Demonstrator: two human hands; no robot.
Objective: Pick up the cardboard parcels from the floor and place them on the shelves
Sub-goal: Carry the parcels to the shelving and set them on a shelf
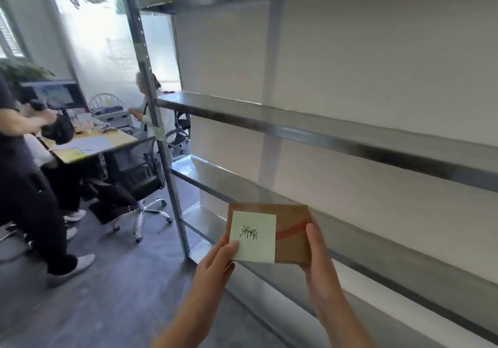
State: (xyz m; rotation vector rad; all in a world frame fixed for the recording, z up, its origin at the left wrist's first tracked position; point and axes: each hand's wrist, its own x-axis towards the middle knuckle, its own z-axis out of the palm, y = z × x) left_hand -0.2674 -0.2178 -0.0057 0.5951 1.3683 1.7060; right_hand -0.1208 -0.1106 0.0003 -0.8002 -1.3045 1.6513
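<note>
A small brown cardboard parcel (292, 235) with a red stripe and a pale green note with handwriting stuck on its face is held in front of the metal shelving unit (350, 137). My left hand (215, 264) grips its lower left corner, thumb on the note. My right hand (318, 250) holds its right edge. The parcel hangs in the air at the height of the lower shelf (363, 242), just in front of its edge. The shelves I can see are bare.
The shelf's upright post (159, 121) stands at the left. Beyond it are a desk (91, 142), a black office chair (137, 175) and seated people. A person in dark clothes (24, 186) stands on the floor at far left.
</note>
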